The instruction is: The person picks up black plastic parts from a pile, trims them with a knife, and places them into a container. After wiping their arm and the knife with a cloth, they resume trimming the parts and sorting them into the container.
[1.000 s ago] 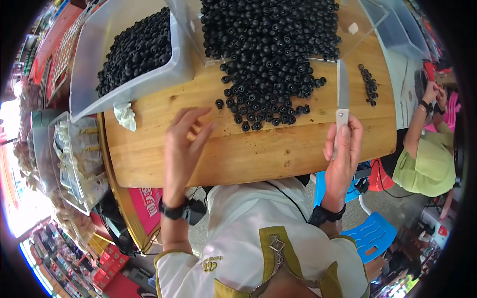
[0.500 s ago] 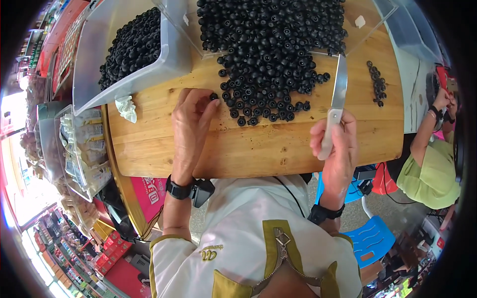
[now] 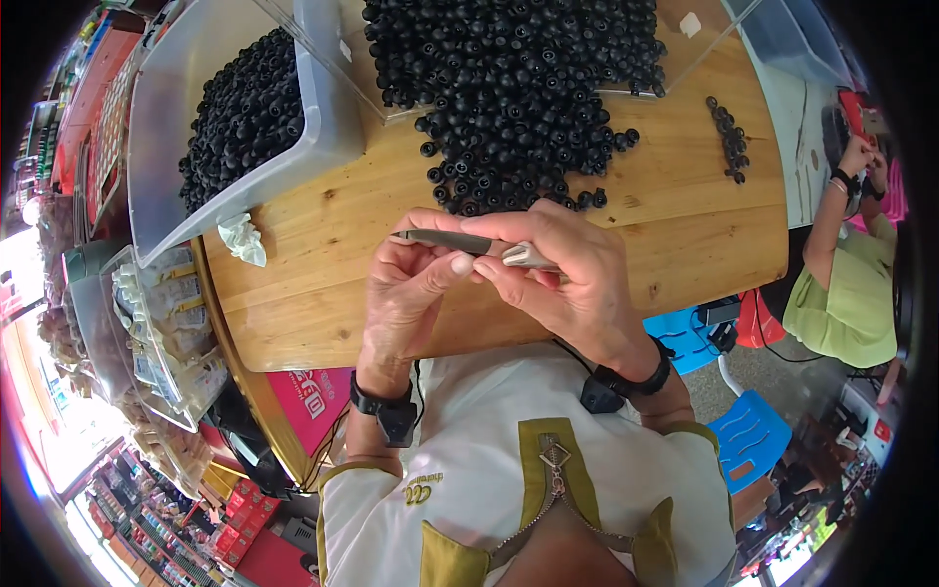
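Blue seats (image 3: 748,438) stand over a grey floor (image 3: 782,376), bright light (image 3: 57,411) at left.

The right grip (image 3: 572,266) hides part of the knife (image 3: 448,239); whether the left grip (image 3: 406,293) pinches anything cannot be told. The top edge crops the black parts (image 3: 518,98) and the bin (image 3: 335,127).

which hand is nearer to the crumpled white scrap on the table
Left. The left hand is to the right of the crumpled white scrap; the right hand, gripping the knife, is farther right.
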Demonstrator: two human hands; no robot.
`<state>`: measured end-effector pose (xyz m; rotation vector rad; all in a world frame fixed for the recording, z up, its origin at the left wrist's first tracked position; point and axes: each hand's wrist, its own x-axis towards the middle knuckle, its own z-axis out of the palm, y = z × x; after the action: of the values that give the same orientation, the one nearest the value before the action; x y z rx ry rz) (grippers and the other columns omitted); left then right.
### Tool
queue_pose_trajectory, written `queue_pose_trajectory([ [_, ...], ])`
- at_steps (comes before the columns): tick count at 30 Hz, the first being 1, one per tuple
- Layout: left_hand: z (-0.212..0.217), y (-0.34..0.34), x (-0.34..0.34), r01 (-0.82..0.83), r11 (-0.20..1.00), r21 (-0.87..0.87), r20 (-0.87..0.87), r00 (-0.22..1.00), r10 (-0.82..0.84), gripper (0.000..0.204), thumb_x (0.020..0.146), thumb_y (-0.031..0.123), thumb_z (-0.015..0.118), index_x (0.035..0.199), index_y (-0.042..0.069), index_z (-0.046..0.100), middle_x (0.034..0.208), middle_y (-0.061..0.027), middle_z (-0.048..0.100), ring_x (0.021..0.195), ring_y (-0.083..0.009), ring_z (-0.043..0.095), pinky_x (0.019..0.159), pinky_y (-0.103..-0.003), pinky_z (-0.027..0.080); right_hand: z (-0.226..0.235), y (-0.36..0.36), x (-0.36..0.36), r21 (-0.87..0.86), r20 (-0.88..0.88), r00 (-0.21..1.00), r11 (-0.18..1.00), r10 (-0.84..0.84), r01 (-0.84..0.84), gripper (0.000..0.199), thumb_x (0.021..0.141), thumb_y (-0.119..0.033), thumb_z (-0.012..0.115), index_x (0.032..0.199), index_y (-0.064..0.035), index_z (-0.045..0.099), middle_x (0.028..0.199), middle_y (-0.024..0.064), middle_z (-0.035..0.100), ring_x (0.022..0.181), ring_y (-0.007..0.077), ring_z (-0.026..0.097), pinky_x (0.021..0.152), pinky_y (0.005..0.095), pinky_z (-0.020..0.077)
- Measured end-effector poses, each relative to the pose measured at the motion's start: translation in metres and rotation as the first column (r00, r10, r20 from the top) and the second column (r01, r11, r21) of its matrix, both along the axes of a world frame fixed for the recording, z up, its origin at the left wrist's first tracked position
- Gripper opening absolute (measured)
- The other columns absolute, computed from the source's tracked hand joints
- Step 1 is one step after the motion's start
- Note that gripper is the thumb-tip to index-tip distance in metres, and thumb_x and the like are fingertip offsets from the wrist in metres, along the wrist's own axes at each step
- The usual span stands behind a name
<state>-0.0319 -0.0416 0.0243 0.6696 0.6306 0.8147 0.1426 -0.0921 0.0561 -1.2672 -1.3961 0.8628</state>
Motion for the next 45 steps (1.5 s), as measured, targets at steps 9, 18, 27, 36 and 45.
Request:
queue_pose_trajectory([
  [9, -0.003, -0.008, 0.0, -0.028, 0.998, -0.05, 0.102, 0.994, 0.033, 0.019, 0.089, 0.002, 0.068, 0.106, 0.004, 0.06, 0.102, -0.0104, 0.067, 0.089, -0.0156, 0.066, 0.082, -0.029, 0.056, -0.002, 0.0, -0.005, 0.019, 0.005, 0.996, 0.996, -0.091, 0.091, 0.021, 0.08, 0.001, 0.076, 0.099, 0.0004, 0.067, 0.085, 0.0058, 0.062, 0.068, 0.0081, 0.057, 0.054, 0.0213, 0.0431],
  [18, -0.013, -0.006, 0.002, 0.023, 0.99, -0.138, 0.166, 0.986, 0.0, 0.019, 0.092, 0.007, 0.066, 0.11, 0.004, 0.06, 0.097, -0.0091, 0.068, 0.085, -0.0156, 0.066, 0.077, -0.027, 0.055, -0.011, -0.006, -0.005, 0.099, 0.014, 0.992, 0.987, -0.128, 0.126, 0.02, 0.079, 0.003, 0.075, 0.098, -0.0022, 0.069, 0.09, 0.0067, 0.064, 0.07, 0.0099, 0.06, 0.057, 0.0219, 0.0463],
  [27, -0.016, -0.005, 0.009, 0.069, 0.982, -0.173, 0.197, 0.98, -0.034, 0.018, 0.091, 0.004, 0.066, 0.108, 0.005, 0.059, 0.105, -0.0096, 0.066, 0.087, -0.0132, 0.064, 0.081, -0.026, 0.054, -0.014, -0.012, -0.007, 0.166, 0.088, 0.977, 0.97, -0.195, 0.179, 0.033, 0.071, 0.008, 0.075, 0.101, -0.0062, 0.071, 0.091, 0.0067, 0.067, 0.076, 0.0129, 0.065, 0.061, 0.0239, 0.053],
  [36, -0.016, -0.004, 0.012, 0.072, 0.986, -0.149, 0.303, 0.953, -0.024, 0.013, 0.092, 0.006, 0.062, 0.103, 0.009, 0.058, 0.103, -0.0104, 0.059, 0.089, -0.0148, 0.056, 0.08, -0.028, 0.047, -0.006, -0.017, 0.003, 0.052, 0.073, 0.975, 0.977, -0.21, 0.207, 0.028, 0.08, -0.002, 0.072, 0.107, -0.0073, 0.068, 0.091, 0.0052, 0.067, 0.067, 0.015, 0.056, 0.057, 0.0261, 0.0451],
  [45, -0.016, -0.004, 0.007, 0.063, 0.973, -0.224, 0.337, 0.941, 0.017, 0.023, 0.09, 0.015, 0.067, 0.107, 0.008, 0.054, 0.108, -0.0103, 0.06, 0.087, -0.0179, 0.057, 0.081, -0.028, 0.048, -0.008, -0.016, 0.008, 0.136, 0.351, 0.929, 0.988, -0.115, 0.071, 0.036, 0.083, -0.008, 0.07, 0.119, -0.01, 0.069, 0.086, 0.0019, 0.063, 0.075, 0.0197, 0.053, 0.069, 0.0321, 0.0462],
])
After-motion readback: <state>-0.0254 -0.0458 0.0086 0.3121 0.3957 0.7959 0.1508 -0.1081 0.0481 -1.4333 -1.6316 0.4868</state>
